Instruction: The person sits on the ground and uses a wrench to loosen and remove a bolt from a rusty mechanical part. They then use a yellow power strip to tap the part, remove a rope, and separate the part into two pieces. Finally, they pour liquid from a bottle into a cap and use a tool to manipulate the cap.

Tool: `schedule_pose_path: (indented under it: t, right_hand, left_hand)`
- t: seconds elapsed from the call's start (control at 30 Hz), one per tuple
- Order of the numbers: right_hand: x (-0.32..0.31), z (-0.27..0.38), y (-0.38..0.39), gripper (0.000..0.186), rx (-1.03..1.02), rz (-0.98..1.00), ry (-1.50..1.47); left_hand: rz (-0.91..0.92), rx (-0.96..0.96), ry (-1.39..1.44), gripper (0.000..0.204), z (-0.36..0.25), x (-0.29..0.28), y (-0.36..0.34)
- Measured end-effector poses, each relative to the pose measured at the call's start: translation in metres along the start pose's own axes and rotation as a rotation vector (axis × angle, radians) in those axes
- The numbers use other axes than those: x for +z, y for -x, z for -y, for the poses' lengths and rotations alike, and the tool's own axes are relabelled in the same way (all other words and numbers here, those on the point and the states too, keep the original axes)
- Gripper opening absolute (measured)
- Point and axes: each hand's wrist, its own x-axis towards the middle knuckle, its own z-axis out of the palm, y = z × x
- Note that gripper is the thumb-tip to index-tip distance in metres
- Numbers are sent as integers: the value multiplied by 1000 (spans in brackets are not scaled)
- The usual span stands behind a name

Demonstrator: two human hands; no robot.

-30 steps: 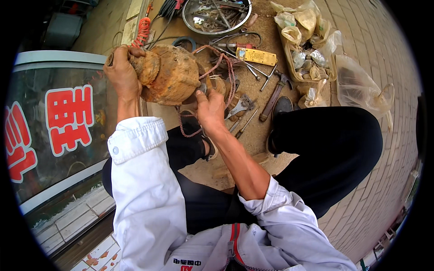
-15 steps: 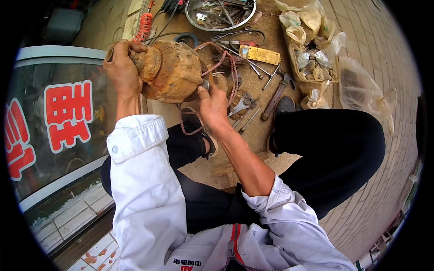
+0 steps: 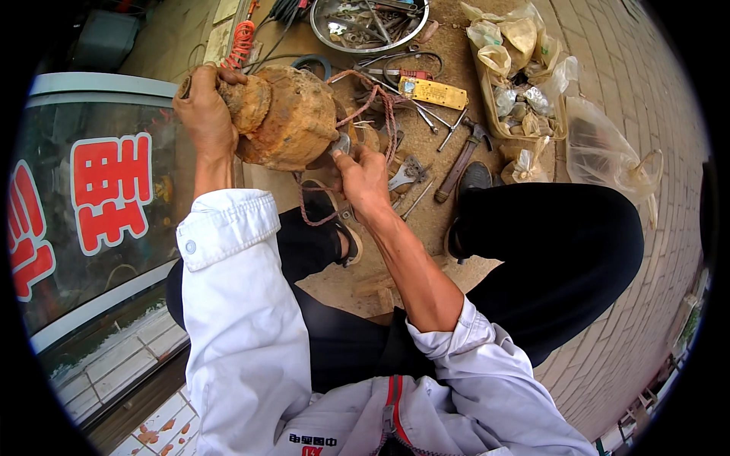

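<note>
A rust-covered, rounded metal body with a narrower neck, which looks like a pump (image 3: 293, 118), is held up over the ground between my arms. My left hand (image 3: 204, 114) is wrapped around the neck at its left end. At the opposite end, my right hand (image 3: 365, 178) is closed, its thumb pressed on a small grey metal piece (image 3: 341, 143) against the rusty body. The fingers hide most of that piece, so its kind is unclear. A reddish braided rope (image 3: 390, 121) loops from the pump, behind my right hand and below it.
A hammer (image 3: 461, 161), a yellow box-shaped item (image 3: 433, 93) and several rods lie beyond my right hand. Farther off stands a metal basin (image 3: 315, 30) of tools. A bag-filled crate (image 3: 525, 137) is at the right; a framed glass panel (image 3: 137, 277) borders the left.
The grey metal piece at my right thumb shows more now, and the right hand has shifted slightly. My left hand keeps its grip on the neck; the pump has hardly moved.
</note>
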Motion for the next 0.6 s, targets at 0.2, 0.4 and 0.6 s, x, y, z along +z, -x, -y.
schedule_pose_path:
  t: [0.2, 0.4, 0.6]
  right_hand:
    - [-8, 2, -5, 32, -44, 16, 53]
    - [-11, 5, -7, 29, -42, 64, 49]
    - [-26, 28, -13, 21, 145, 280, -118]
  left_hand:
    - [-23, 3, -10, 26, -2, 3, 2]
    - [-14, 0, 11, 24, -1, 3, 1]
    - [-4, -8, 58, 23, 1, 1, 0]
